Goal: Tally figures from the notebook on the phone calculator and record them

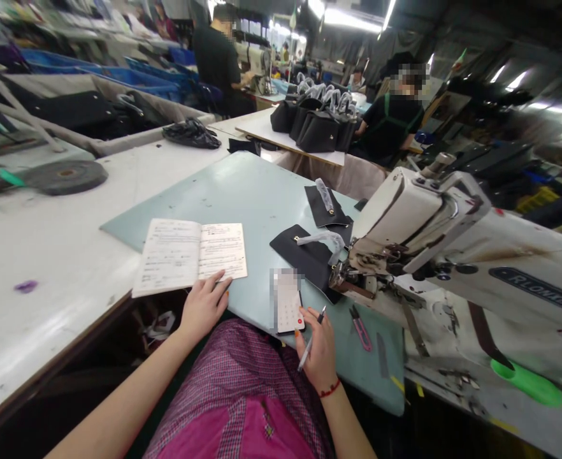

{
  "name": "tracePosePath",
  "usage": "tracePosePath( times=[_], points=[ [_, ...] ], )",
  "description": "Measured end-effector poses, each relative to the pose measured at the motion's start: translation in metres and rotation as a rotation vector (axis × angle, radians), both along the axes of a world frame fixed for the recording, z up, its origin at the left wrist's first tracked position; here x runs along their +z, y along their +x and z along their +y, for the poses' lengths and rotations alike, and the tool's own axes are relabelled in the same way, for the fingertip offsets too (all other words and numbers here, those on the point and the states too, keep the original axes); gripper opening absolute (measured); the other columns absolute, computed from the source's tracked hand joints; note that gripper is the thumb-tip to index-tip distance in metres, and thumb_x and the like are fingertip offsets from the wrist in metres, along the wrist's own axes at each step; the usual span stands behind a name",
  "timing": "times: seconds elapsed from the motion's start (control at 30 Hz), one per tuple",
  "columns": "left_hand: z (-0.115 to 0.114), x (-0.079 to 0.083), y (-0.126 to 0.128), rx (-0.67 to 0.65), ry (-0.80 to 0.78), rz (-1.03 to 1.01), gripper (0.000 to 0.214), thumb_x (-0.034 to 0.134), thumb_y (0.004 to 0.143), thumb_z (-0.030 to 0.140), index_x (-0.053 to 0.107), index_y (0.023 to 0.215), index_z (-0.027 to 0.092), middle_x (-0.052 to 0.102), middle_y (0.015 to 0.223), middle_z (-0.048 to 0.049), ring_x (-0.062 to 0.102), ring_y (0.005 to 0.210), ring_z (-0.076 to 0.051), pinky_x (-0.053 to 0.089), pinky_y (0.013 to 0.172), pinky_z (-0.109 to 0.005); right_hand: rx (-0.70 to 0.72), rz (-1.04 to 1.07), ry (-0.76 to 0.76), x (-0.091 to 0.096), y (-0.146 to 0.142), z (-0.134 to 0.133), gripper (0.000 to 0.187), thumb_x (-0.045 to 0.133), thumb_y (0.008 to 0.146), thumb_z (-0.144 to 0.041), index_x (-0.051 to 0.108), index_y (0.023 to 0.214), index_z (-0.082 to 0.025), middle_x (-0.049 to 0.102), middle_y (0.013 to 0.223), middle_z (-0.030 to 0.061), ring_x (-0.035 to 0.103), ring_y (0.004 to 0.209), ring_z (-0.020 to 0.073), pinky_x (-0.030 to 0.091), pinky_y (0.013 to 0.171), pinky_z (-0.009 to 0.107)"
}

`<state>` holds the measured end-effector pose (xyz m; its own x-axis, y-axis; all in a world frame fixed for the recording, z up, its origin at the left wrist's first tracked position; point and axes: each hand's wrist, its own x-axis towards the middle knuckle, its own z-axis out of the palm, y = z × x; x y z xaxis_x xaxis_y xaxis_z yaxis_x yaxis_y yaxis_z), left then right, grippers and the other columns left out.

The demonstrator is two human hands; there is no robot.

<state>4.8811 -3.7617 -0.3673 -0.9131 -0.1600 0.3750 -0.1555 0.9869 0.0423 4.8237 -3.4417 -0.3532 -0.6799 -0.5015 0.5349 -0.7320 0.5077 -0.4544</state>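
Observation:
An open notebook [173,255] with handwritten lines lies on the pale green table board. My left hand [205,303] rests at its lower edge, with fingers stretched onto the right page. A phone [288,306] lies face up to the right, its lit screen showing a keypad and a red button; part of it is blurred. My right hand [320,350] holds a pen [306,362] while a finger touches the lower right of the screen. Beyond the phone are black bag pieces [304,255] with plastic-wrapped handles. Pink-handled thread snips [361,330] lie right of my right hand.
A white sewing machine [434,223] stands close on the right, with a green holder [527,382] below. Black bags [317,127] crowd a board at the back. A dark tape roll [65,175] lies left on the white table [61,248]. Other people work beyond.

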Motion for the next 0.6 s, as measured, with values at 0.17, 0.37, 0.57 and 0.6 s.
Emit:
tracePosePath(
  times=[0.17, 0.37, 0.57, 0.6],
  points=[
    [0.003, 0.003, 0.001, 0.013, -0.024, -0.011, 0.038, 0.045, 0.093, 0.031, 0.054, 0.129, 0.023, 0.046, 0.139, -0.006, 0.051, 0.099, -0.027, 0.044, 0.095, -0.043, 0.006, -0.003, 0.003, -0.005, 0.0, 0.0, 0.045, 0.056, 0.087, -0.021, 0.044, 0.131, -0.019, 0.057, 0.127, 0.0101, 0.048, 0.121, 0.0263, 0.039, 0.105, 0.054],
    [0.004, 0.006, -0.003, 0.013, -0.025, 0.005, 0.036, 0.046, 0.092, 0.03, 0.056, 0.126, 0.021, 0.048, 0.136, -0.0074, 0.051, 0.101, -0.028, 0.044, 0.096, -0.042, 0.017, -0.018, 0.012, -0.001, 0.001, -0.001, 0.045, 0.057, 0.087, -0.02, 0.045, 0.13, -0.02, 0.058, 0.126, 0.0097, 0.048, 0.121, 0.0265, 0.038, 0.105, 0.055],
    [0.011, 0.006, -0.011, 0.064, 0.007, 0.038, 0.029, 0.045, 0.092, 0.029, 0.061, 0.114, 0.018, 0.053, 0.126, -0.0092, 0.052, 0.097, -0.026, 0.045, 0.089, -0.04, 0.019, -0.048, -0.031, 0.004, 0.0, -0.01, 0.044, 0.056, 0.087, -0.02, 0.045, 0.13, -0.02, 0.056, 0.126, 0.0101, 0.048, 0.12, 0.0258, 0.038, 0.104, 0.055],
    [0.012, 0.004, -0.012, 0.074, 0.004, 0.046, 0.029, 0.045, 0.092, 0.029, 0.061, 0.114, 0.018, 0.054, 0.125, -0.0093, 0.052, 0.097, -0.026, 0.045, 0.088, -0.04, 0.018, -0.048, -0.036, 0.004, 0.0, -0.011, 0.044, 0.056, 0.087, -0.02, 0.045, 0.13, -0.02, 0.057, 0.125, 0.0101, 0.048, 0.12, 0.0256, 0.038, 0.104, 0.055]
  ],
)
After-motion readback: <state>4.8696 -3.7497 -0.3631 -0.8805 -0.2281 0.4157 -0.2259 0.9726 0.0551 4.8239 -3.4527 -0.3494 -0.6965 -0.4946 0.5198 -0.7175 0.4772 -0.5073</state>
